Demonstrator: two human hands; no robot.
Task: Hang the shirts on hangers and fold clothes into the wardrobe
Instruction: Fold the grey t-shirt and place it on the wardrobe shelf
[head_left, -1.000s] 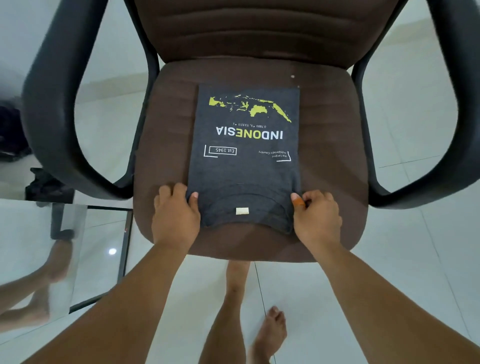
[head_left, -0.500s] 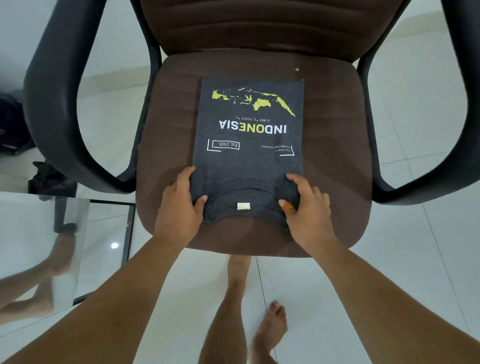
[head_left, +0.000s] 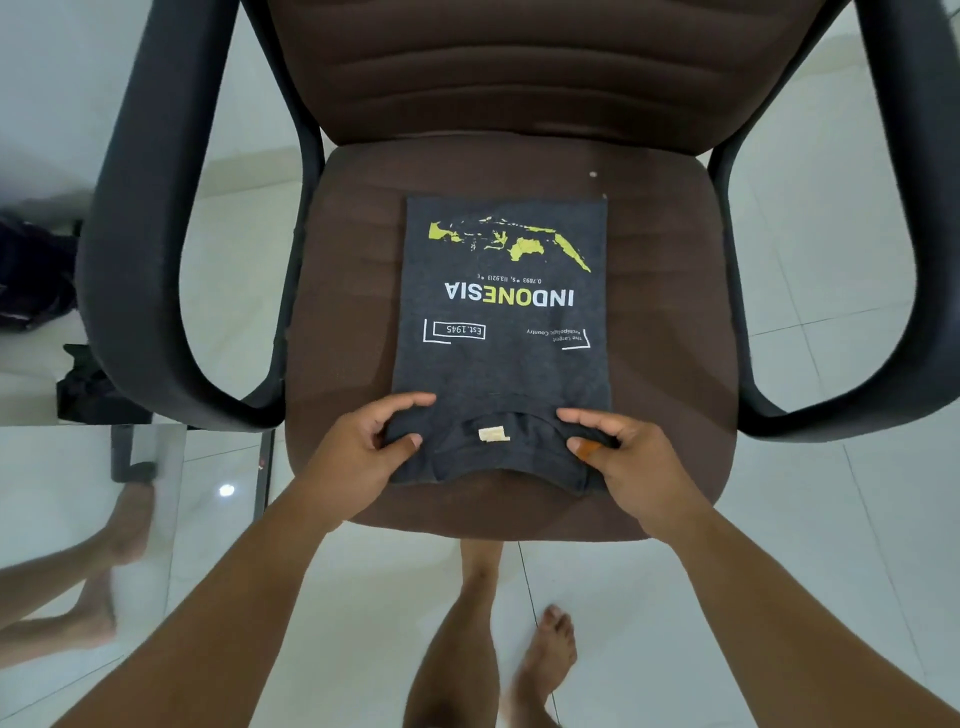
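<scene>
A dark grey T-shirt (head_left: 501, 358) with a yellow map and the word INDONESIA lies folded into a narrow rectangle on the brown chair seat (head_left: 670, 364), its collar and label towards me. My left hand (head_left: 358, 457) grips the near left corner of the shirt, fingers on top and thumb curled under the edge. At the near right corner my right hand (head_left: 628, 462) pinches the fabric beside the collar in the same way.
The chair has black armrests, one on the left (head_left: 150, 249) and one on the right (head_left: 904, 260), and a brown padded back (head_left: 519, 67). A mirror (head_left: 104, 519) leans at lower left. Dark clothes (head_left: 31, 270) lie on the white tiled floor at far left. My bare feet stand below the seat.
Both hands slid from the shirt's outer edges inward onto its near corners, and their fingers now curl round the fabric by the collar. The shirt has stayed in place.
</scene>
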